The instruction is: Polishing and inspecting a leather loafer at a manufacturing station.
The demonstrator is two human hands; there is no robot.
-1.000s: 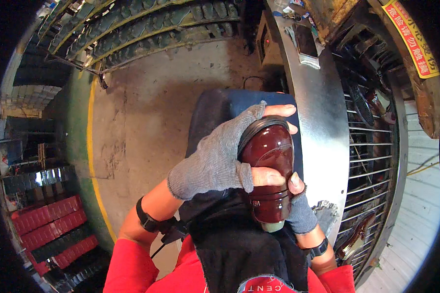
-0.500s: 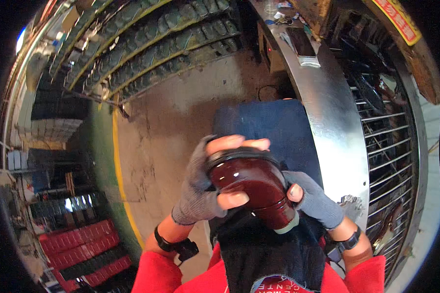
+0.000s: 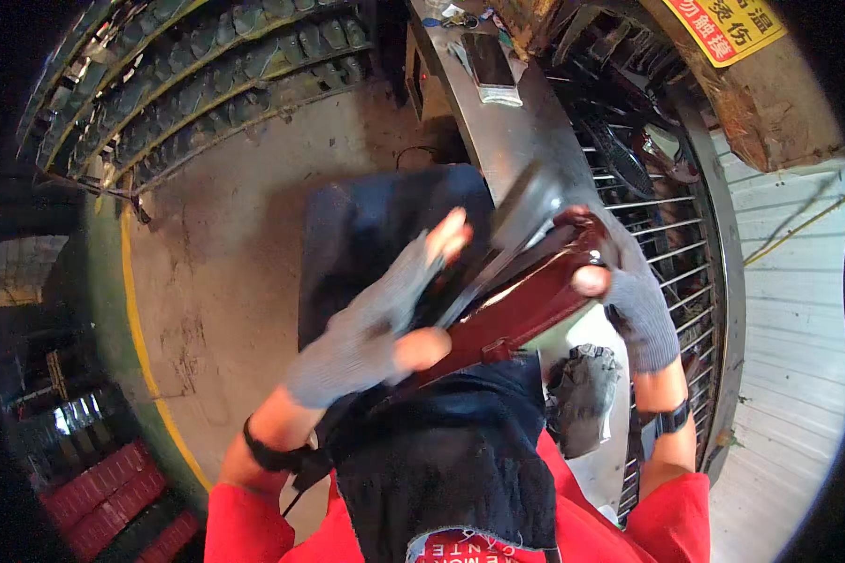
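Note:
A glossy dark red leather shoe is tilted in front of my chest, its dark sole facing up and away and a pale green form showing at its opening. My right hand, in a grey fingerless glove, grips the upper right end with its thumb on the leather. My left hand, gloved alike, is at the lower left end. Its fingers are stretched and apart from the sole, while the thumb overlaps the shoe's edge; whether it touches is unclear. Motion blurs the sole and the left fingertips.
A metal bench on the right bears a dark flat item in clear wrapping and a crumpled dark grey item. Beyond is a barred rack with dark shoes. Shelves of shoe-shaped forms stand far left, red crates lower left.
The shoe has turned from upper facing me to lying slanted with its sole in view. My left hand has loosened from around it; my right hand has risen to its upper right end. The view has swung right.

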